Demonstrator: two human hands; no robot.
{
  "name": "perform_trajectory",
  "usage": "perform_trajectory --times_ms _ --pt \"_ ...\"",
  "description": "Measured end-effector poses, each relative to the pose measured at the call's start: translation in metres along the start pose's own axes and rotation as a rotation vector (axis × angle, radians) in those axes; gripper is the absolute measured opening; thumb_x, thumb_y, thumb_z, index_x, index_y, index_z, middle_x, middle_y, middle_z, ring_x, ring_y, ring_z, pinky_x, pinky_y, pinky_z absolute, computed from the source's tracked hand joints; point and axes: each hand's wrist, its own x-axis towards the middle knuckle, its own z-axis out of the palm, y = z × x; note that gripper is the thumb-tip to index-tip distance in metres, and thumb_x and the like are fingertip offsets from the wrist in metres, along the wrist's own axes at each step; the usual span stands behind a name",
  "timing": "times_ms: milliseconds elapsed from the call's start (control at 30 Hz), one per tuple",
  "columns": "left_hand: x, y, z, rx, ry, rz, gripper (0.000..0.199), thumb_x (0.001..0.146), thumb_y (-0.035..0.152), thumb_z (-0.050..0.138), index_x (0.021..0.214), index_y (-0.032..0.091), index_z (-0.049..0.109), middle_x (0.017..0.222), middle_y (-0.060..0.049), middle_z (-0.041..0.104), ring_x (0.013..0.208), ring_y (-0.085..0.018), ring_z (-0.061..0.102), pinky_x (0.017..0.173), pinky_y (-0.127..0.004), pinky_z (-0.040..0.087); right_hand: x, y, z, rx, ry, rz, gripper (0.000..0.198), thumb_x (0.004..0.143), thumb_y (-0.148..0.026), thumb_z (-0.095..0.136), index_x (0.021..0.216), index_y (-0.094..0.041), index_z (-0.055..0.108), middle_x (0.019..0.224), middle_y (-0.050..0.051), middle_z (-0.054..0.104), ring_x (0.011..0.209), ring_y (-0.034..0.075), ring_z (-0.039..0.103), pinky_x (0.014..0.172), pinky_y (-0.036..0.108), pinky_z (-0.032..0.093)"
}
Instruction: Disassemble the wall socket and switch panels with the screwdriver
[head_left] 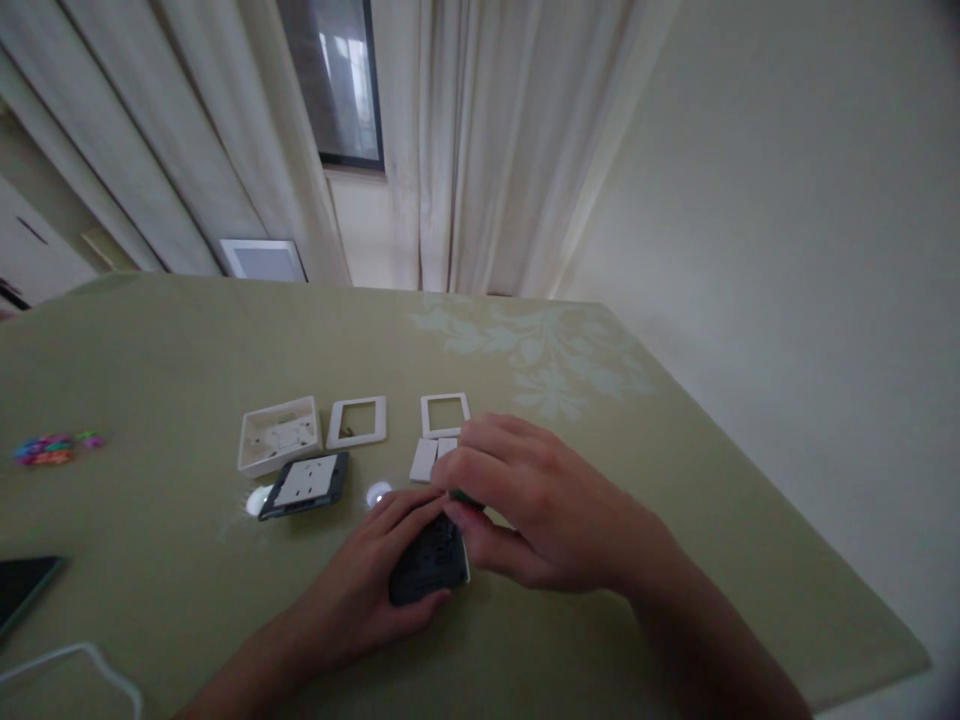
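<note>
My left hand [375,590] holds a dark switch module [429,570] against the olive table [675,520], fingers wrapped around its left side. My right hand [540,505] is curled over the module's top edge, pinching a small dark-green part [463,497] at its fingertips. Just beyond my right fingers lie two small white rocker plates [429,457]. Farther back stand two white square frames [358,421] [445,414].
A white back box [277,434] and a dark socket module with a white face [306,484] lie to the left. Colourful small pieces [52,448] sit at far left. A dark phone [22,588] and a white cable [82,660] are near the front left corner. Curtains hang behind.
</note>
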Motion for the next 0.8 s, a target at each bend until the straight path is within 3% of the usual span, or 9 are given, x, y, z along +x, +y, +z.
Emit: perform_trajectory --times_ms 100,200,300,400,500,567,633,800 --pt "0.001 0.002 0.000 0.008 0.003 0.004 0.093 0.086 0.024 0.080 0.165 0.039 0.034 0.161 -0.010 0.056 0.146 -0.036 0.056 0.121 -0.057 0.052 -0.002 0.001 0.005 -0.174 0.118 0.155 0.027 0.112 -0.040 0.054 0.095 -0.021 0.063 0.079 0.001 0.067 0.070 0.017 0.057 0.065 0.032 0.035" --pt "0.002 -0.001 0.003 0.009 0.025 0.020 0.101 0.081 0.021 0.081 0.165 0.043 0.031 0.160 -0.009 0.057 0.145 -0.036 0.059 0.118 -0.056 0.057 -0.005 0.006 0.007 -0.198 0.109 0.199 0.031 0.113 -0.042 0.054 0.091 -0.021 0.063 0.073 -0.002 0.066 0.063 0.015 0.057 0.062 0.032 0.031" --pt "0.003 -0.009 0.010 0.006 0.064 0.073 0.108 0.074 0.020 0.083 0.165 0.045 0.030 0.156 -0.010 0.061 0.140 -0.037 0.063 0.114 -0.056 0.060 -0.007 0.005 0.002 -0.125 0.034 0.157 0.015 0.111 -0.032 0.055 0.108 -0.021 0.065 0.089 0.001 0.074 0.077 0.018 0.066 0.071 0.032 0.040" --pt "0.005 -0.022 0.016 0.010 0.065 0.114 0.110 0.073 0.023 0.086 0.165 0.046 0.030 0.153 -0.010 0.064 0.137 -0.037 0.066 0.111 -0.053 0.062 -0.009 -0.001 -0.001 -0.046 0.003 0.153 0.020 0.105 -0.026 0.060 0.124 -0.020 0.062 0.108 0.005 0.078 0.094 0.020 0.071 0.079 0.032 0.044" --pt "0.005 -0.033 0.019 0.031 0.067 0.142 0.110 0.073 0.029 0.089 0.165 0.046 0.032 0.150 -0.009 0.067 0.133 -0.036 0.069 0.109 -0.049 0.064 -0.009 -0.006 0.005 -0.127 0.023 0.255 0.018 0.102 -0.040 0.066 0.106 -0.022 0.064 0.088 0.002 0.076 0.077 0.020 0.068 0.066 0.033 0.036" --pt "0.003 -0.038 0.021 0.052 0.079 0.152 0.108 0.074 0.031 0.090 0.165 0.044 0.035 0.151 -0.010 0.067 0.134 -0.036 0.068 0.110 -0.048 0.063 -0.007 -0.007 0.008 -0.220 0.045 0.330 0.032 0.105 -0.051 0.062 0.091 -0.023 0.062 0.073 0.000 0.070 0.063 0.018 0.059 0.060 0.034 0.025" --pt "0.001 -0.042 0.023 0.073 0.099 0.157 0.103 0.077 0.032 0.089 0.167 0.041 0.038 0.153 -0.010 0.065 0.137 -0.036 0.067 0.113 -0.047 0.060 -0.006 -0.008 0.007 -0.215 0.015 0.310 0.032 0.108 -0.047 0.058 0.088 -0.023 0.059 0.072 0.000 0.069 0.061 0.016 0.056 0.060 0.034 0.024" --pt "0.000 -0.051 0.028 0.089 0.151 0.189 0.099 0.082 0.040 0.089 0.169 0.039 0.041 0.155 -0.010 0.065 0.136 -0.036 0.068 0.114 -0.044 0.060 -0.008 -0.014 -0.008 -0.052 -0.094 0.177 0.013 0.106 -0.030 0.060 0.097 -0.022 0.059 0.090 0.001 0.072 0.080 0.016 0.060 0.077 0.029 0.039"
